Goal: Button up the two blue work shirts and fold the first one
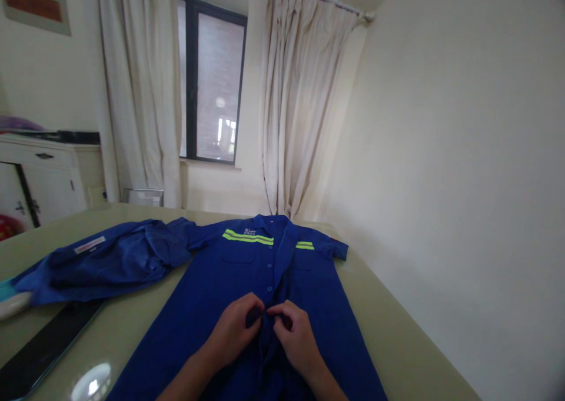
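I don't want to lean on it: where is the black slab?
In the head view, the black slab lies lower left on the table, just below the crumpled garment, left of the shirt.

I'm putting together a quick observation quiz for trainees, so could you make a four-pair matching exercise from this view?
1. Left hand and right hand
2. Window
3. Black panel
4. Reflective stripes

A. Across the chest of the short-sleeved shirt
B. On the tabletop, nearer the camera than the crumpled blue garment
C. Fingertips at the shirt's front opening
D. Between the curtains

Pairs: 1-C, 2-D, 3-B, 4-A
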Available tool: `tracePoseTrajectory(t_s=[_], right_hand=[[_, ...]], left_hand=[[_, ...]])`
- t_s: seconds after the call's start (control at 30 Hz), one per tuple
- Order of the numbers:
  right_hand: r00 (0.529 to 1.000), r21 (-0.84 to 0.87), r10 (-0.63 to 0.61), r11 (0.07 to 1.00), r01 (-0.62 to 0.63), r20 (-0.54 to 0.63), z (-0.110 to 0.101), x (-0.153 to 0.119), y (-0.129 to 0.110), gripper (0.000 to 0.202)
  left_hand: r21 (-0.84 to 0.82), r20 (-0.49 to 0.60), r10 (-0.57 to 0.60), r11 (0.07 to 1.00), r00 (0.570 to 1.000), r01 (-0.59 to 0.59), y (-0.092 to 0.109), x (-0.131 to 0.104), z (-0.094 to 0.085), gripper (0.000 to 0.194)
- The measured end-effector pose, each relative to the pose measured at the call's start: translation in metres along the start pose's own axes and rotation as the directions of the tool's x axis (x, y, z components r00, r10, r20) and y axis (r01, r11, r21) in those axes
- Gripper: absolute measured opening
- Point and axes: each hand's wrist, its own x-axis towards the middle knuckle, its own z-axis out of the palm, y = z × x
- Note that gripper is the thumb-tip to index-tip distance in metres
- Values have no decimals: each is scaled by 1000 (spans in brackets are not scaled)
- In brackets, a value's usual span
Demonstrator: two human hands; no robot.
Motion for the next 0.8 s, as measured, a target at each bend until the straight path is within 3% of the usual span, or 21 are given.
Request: tracePoseTrajectory(t_s=[0.13,0.43,0.8], right_hand=[[1000,36,21,999,-21,0,0,1,5,18],[998,2,64,998,-64,2,-1,3,4,15],[1000,-26,21,999,-20,21,1,-1,1,9]], left_hand=[[58,7,87,995,996,-87,3,-4,6,21],[53,15,58,997,998,-59,-4,-6,14,17],[28,23,73,997,997,-74,-1,-5,9,17]])
